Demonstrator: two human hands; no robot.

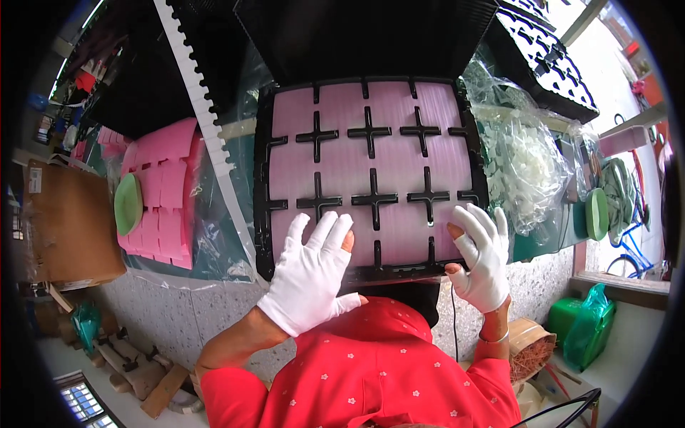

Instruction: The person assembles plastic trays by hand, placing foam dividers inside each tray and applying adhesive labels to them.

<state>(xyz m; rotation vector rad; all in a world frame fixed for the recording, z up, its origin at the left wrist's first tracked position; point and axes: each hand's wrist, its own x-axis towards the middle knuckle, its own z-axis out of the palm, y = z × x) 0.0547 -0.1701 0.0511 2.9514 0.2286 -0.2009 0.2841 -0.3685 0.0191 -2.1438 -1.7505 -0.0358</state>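
Observation:
In front of me lies a black tray (263, 171) with raised cross-shaped dividers (374, 200). Pink translucent sheet material (399, 165) fills the spaces between them. Over the near left part of the tray, my left hand (308, 267) is spread flat, fingers apart, with nothing visible in it. My right hand (485, 264) rests at the near right corner, its thumb and forefinger apart and the other fingers stretched along the rim. White gloves cover both hands, leaving some fingertips bare. The palms' undersides are hidden.
Pink cut sheets (160, 185) and a green oval piece (129, 205) lie left, beside a white notched strip (203, 107). A cardboard box (75, 221) stands farther left. Right are a clear bag of white scraps (531, 178), another green oval (596, 214) and stacked black trays (546, 64).

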